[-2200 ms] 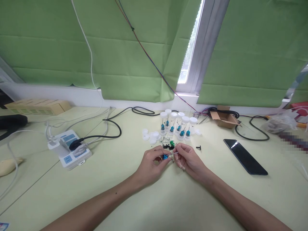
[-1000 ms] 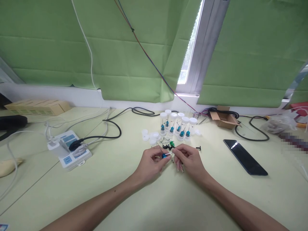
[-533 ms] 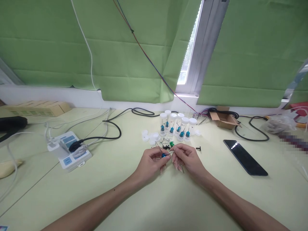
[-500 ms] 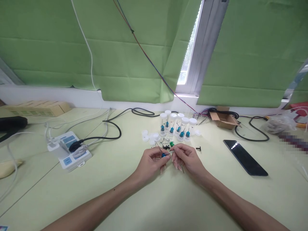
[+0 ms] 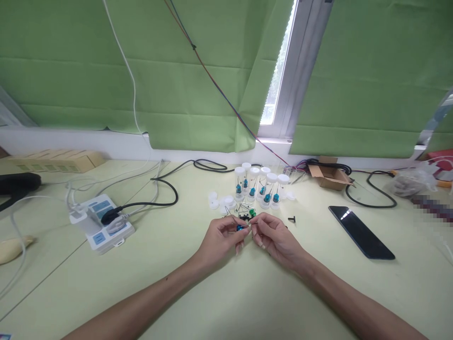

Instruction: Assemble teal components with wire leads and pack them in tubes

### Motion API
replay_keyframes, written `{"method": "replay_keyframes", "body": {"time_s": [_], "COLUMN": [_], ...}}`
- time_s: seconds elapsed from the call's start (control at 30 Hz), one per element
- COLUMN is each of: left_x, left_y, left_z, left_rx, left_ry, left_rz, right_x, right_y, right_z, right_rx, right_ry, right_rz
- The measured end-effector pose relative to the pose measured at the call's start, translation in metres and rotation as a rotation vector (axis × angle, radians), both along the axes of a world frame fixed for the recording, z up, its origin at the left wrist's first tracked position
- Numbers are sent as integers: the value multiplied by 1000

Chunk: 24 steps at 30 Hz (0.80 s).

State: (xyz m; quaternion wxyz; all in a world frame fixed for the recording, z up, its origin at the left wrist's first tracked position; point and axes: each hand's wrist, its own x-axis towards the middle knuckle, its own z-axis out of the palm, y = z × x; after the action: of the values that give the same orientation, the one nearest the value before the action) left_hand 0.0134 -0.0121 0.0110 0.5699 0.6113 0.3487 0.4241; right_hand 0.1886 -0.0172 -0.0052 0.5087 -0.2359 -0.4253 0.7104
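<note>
Between the fingertips of my left hand (image 5: 221,238) is a small blue part (image 5: 239,227) with thin metal wires sticking out of it. My right hand (image 5: 276,236) is closed in a pinch at the tip of one of these wires, close to my left fingertips; what else lies in its fingers is too small to make out. Just beyond the hands lie small black pieces (image 5: 244,217), a green piece (image 5: 252,213) and several loose metal pins. Behind them stand several clear tubes (image 5: 261,198) with white caps, each holding a blue part with wires.
White caps (image 5: 226,203) lie left of the tubes. A black T-shaped piece (image 5: 292,219) and a phone (image 5: 361,232) are at the right. At the left sits a power strip (image 5: 106,222) with plugs and cables. A small cardboard box (image 5: 330,179) stands by the wall.
My right fingers have shifted and turned slightly; the thin rod that stuck out below them hardly shows now. My left hand keeps the blue part almost in place.
</note>
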Motion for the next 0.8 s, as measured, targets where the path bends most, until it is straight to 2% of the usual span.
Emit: {"method": "replay_keyframes", "body": {"time_s": [0.2,0.5,0.8], "left_x": [2,-3,-4], "left_y": [0,1,2], "left_z": [-2,-12,-14], "left_rx": [43,419,551], "left_ry": [93,297,332], "left_rz": [72,160,158], "right_x": [-1,-2,-3], "right_y": [0,2,0], "right_z": [0,-3,0], "right_rx": [1,-31,-71], "right_ry": [21,-12,-44], "right_rz": [-14,-38,-63]}}
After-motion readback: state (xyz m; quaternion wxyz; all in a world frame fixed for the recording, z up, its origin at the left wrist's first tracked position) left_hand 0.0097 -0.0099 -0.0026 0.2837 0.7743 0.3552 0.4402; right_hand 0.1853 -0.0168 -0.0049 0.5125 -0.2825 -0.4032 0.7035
